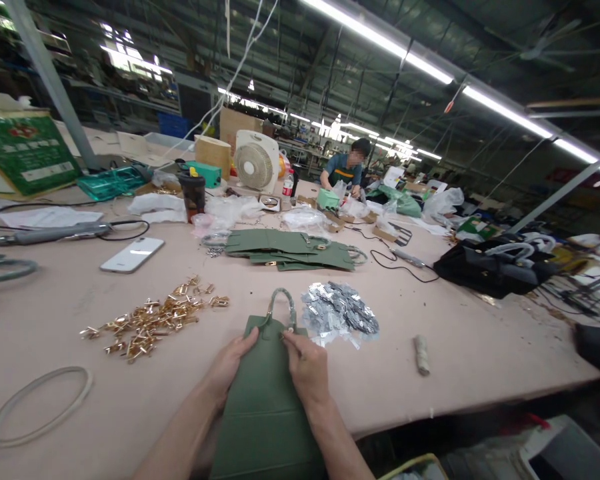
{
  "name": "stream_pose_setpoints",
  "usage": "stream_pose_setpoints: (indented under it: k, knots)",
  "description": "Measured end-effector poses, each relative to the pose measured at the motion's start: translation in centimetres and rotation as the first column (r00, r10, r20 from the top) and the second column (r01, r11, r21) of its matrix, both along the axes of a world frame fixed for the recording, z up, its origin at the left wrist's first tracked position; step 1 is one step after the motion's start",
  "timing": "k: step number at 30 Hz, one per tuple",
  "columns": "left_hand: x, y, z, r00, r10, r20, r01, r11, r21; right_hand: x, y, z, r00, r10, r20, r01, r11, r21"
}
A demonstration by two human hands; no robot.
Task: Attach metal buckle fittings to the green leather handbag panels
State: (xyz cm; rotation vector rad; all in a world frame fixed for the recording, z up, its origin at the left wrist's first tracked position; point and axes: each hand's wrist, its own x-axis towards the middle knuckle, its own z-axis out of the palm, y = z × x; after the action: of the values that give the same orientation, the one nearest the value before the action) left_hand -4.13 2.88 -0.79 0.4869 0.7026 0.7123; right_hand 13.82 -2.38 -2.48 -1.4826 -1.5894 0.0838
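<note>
A green bag panel (263, 400) with a wrapped loop handle (281, 293) lies in front of me, running off the lower edge of the head view. My left hand (233, 363) grips its left edge, thumb on top near the handle's base. At the handle's right base, my right hand (307, 363) pinches a small gold-coloured piece, mostly hidden by the fingers, against the panel. Left of the panel is a heap of gold metal fittings (155, 317). A pile of flat silver metal plates (337, 310) lies just beyond my right hand.
More green panels (290, 248) are stacked farther back. Around them are a white phone (133, 255), a grey corded tool (55, 233), a fan (255, 162), a dark cup (193, 197) and a black bag (495, 267). A rolled piece (421, 355) lies right; a ring (40, 405) left. One person (345, 170) works across the table.
</note>
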Motion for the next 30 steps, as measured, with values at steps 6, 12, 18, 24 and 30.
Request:
stream_pose_setpoints:
  k: [6,12,18,24,30]
  knots:
    - [0.0,0.1,-0.3,1.000,0.003,-0.024,-0.002,1.000,0.007,0.4,0.0,-0.1,0.986,0.063,0.154,-0.066,0.998,0.014]
    - [0.1,0.0,0.1,0.999,0.019,-0.048,-0.019,1.000,-0.001,0.3,0.3,0.1,0.980,0.047,0.194,-0.046,0.999,-0.013]
    - [0.0,0.1,0.0,0.999,0.006,-0.047,-0.005,1.000,0.012,-0.9,0.2,-0.4,0.957,-0.075,0.279,0.076,0.997,0.007]
    - [0.1,0.1,0.0,0.999,0.012,-0.047,-0.011,1.000,0.008,-1.3,-0.2,-0.2,0.941,-0.062,0.332,0.045,0.997,0.058]
    - [0.1,0.0,0.1,0.999,0.018,-0.028,-0.019,0.999,-0.031,-1.2,-0.4,0.6,0.939,-0.006,0.344,-0.005,0.999,0.032]
